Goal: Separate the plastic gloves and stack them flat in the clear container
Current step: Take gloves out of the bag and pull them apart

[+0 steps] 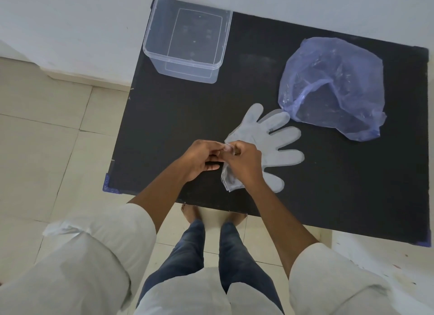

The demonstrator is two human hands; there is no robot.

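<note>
A stack of translucent white plastic gloves (265,136) lies flat on the black table (328,185), fingers spread toward the right. My left hand (202,158) and my right hand (244,162) meet at the cuff end of the gloves, and both pinch the thin plastic edge there. My right hand covers part of the cuff. The clear container (187,38) stands at the table's far left corner with nothing visible inside it.
A crumpled blue-tinted plastic bag (333,87) lies at the far right of the table, touching a glove fingertip. The table's near edge runs just below my wrists. Pale tiled floor (47,150) lies to the left, a white wall behind.
</note>
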